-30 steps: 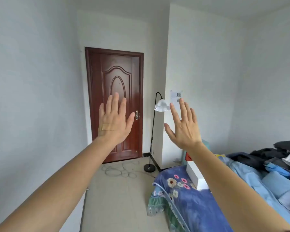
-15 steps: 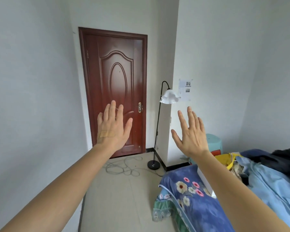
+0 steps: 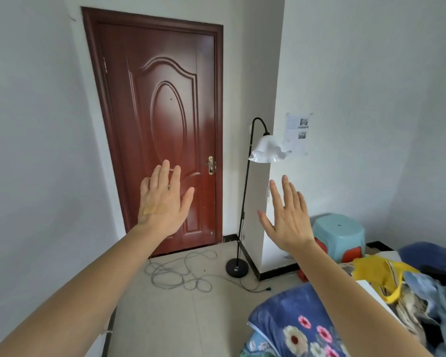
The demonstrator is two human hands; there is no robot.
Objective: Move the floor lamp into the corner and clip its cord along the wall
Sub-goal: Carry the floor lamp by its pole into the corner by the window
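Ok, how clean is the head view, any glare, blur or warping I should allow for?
Head view: soft, even daylight; a pale sheen on the door; wide-angle bending tilts the door frame; both hands, left hand and right hand, slightly soft; floor lamp reads clearly.

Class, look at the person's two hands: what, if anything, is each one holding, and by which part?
Nothing is held. The left hand and right hand are both raised, open and empty; the floor lamp stands untouched beyond them.
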